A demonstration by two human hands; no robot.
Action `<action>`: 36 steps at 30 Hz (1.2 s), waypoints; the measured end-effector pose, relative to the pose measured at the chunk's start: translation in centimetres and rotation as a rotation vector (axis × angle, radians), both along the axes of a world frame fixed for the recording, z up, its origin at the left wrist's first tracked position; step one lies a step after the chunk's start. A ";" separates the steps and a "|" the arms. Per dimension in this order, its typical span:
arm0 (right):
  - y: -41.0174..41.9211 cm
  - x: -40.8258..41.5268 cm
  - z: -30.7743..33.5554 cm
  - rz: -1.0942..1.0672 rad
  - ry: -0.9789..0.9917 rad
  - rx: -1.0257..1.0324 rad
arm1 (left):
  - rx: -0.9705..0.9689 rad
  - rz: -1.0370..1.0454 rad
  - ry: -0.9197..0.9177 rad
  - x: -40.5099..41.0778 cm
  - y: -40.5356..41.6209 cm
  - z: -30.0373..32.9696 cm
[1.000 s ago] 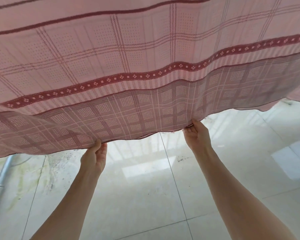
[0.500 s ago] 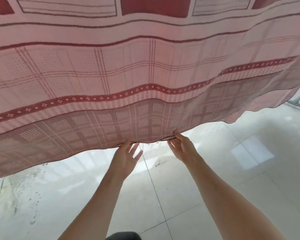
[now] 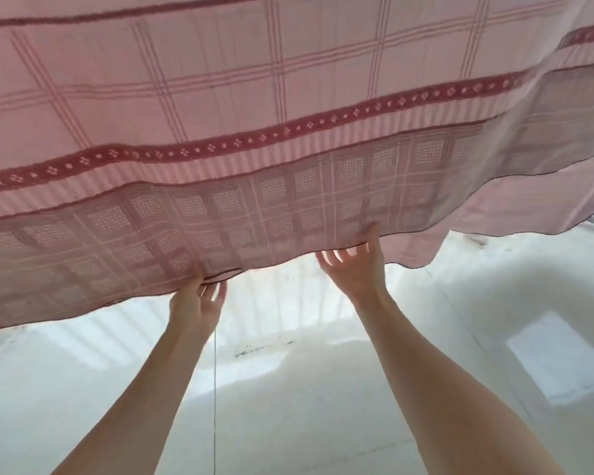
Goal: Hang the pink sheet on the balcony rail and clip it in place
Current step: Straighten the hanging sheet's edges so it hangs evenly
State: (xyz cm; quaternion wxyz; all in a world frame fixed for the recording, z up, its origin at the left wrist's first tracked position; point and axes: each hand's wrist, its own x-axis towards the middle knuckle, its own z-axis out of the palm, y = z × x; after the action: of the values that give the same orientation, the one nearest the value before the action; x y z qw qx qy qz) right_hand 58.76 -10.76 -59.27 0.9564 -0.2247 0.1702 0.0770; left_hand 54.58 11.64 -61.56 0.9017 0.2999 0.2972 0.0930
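Pink sheet — thin woven checks, wavy hem pinched by left hand.

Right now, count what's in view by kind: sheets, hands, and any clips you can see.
Pink sheet: 1
Hands: 2, the left hand pinching the hem and the right hand with spread fingers at the hem
Clips: 0 visible
Total: 3

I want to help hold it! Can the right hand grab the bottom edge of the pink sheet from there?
Probably yes: the right hand is open just under the pink sheet, fingertips touching its bottom edge, nothing between.
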 end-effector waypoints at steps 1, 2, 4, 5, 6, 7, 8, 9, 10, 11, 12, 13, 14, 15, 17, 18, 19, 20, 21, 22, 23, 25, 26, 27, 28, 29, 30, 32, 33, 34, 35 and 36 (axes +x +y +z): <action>-1.7 0.7 0.3 0.027 -0.020 -0.045 | 0.015 0.044 -0.001 0.1 -0.1 0.2; -3.3 1.3 0.5 0.051 -0.039 -0.090 | 0.029 0.087 0.008 -0.1 -0.1 0.5; -5.6 2.0 0.9 0.120 -0.069 -0.145 | 0.063 0.155 0.023 -0.7 -0.2 0.8; -6.4 2.2 0.9 0.159 -0.071 -0.166 | 0.081 0.182 0.033 -1.1 -0.3 1.0; -7.2 2.3 0.8 0.191 -0.067 -0.202 | 0.094 0.205 0.043 -1.5 -0.7 1.1; -7.7 2.3 0.6 0.213 -0.058 -0.239 | 0.103 0.220 0.052 -1.8 -1.1 1.3; -8.1 2.3 0.3 0.223 -0.045 -0.271 | 0.111 0.231 0.062 -2.0 -1.3 1.5; -8.3 2.3 0.2 0.226 -0.032 -0.285 | 0.118 0.237 0.069 -2.2 -1.5 1.7; -8.4 2.4 0.1 0.223 -0.023 -0.296 | 0.128 0.239 0.071 -2.4 -1.5 1.7; -8.5 2.3 0.1 0.220 -0.020 -0.309 | 0.137 0.235 0.070 -2.6 -1.5 1.7; -8.5 2.4 -0.1 0.217 -0.025 -0.327 | 0.154 0.224 0.072 -2.8 -1.4 1.7; -8.5 2.4 -0.3 0.211 -0.026 -0.345 | 0.175 0.212 0.074 -3.0 -1.5 1.7; -8.5 2.5 -0.6 0.201 -0.022 -0.356 | 0.198 0.205 0.079 -3.1 -1.5 1.6; -8.4 2.6 -0.8 0.188 -0.011 -0.363 | 0.214 0.200 0.075 -3.3 -1.5 1.4; -8.2 3.0 -1.4 0.161 0.001 -0.371 | 0.230 0.179 0.055 -3.1 -1.5 1.0; -8.1 3.3 -1.7 0.144 -0.001 -0.363 | 0.225 0.166 0.038 -2.7 -1.5 0.8; -7.9 3.6 -2.1 0.122 -0.003 -0.347 | 0.218 0.154 0.014 -2.4 -1.5 0.6; -7.7 3.8 -2.5 0.099 -0.007 -0.328 | 0.213 0.144 -0.003 -2.1 -1.4 0.4; -7.5 4.0 -2.8 0.080 -0.015 -0.311 | 0.206 0.138 -0.019 -1.7 -1.3 0.2; -7.2 4.3 -3.1 0.066 -0.023 -0.299 | 0.204 0.135 -0.031 -1.5 -1.1 0.1; -6.9 4.4 -3.3 0.054 -0.027 -0.288 | 0.206 0.134 -0.041 -1.4 -1.0 0.0; -6.2 4.7 -3.5 0.030 -0.021 -0.273 | 0.214 0.137 -0.049 -1.3 -0.5 0.0; -5.9 4.7 -3.6 0.022 -0.013 -0.269 | 0.216 0.142 -0.047 -1.3 -0.1 -0.1; -5.6 4.8 -3.7 0.017 0.000 -0.263 | 0.221 0.146 -0.047 -1.3 0.1 -0.1; -5.2 4.8 -3.8 0.015 0.017 -0.257 | 0.232 0.145 -0.046 -1.3 0.4 -0.2; -4.8 4.8 -3.8 0.013 0.035 -0.249 | 0.244 0.141 -0.046 -1.2 0.6 -0.2; -4.4 4.8 -3.9 0.008 0.049 -0.238 | 0.253 0.140 -0.046 -1.2 0.8 -0.3; -3.6 4.6 -4.1 -0.011 0.061 -0.212 | 0.247 0.137 -0.056 -1.3 1.3 -0.7; -3.4 4.5 -4.2 -0.021 0.064 -0.204 | 0.242 0.134 -0.065 -1.4 1.5 -0.9; -3.2 4.3 -4.2 -0.029 0.068 -0.200 | 0.244 0.128 -0.073 -1.6 1.7 -1.0; -3.2 4.1 -4.3 -0.036 0.073 -0.200 | 0.250 0.119 -0.078 -1.7 1.8 -1.0; -3.2 4.0 -4.3 -0.042 0.075 -0.202 | 0.257 0.111 -0.079 -1.8 2.0 -1.0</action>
State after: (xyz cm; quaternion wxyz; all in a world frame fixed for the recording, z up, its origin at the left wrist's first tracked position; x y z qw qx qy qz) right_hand 62.79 -13.98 -63.53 0.9232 -0.3132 0.2176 0.0477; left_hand 52.75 13.59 -62.55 0.8604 0.3920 0.2631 0.1918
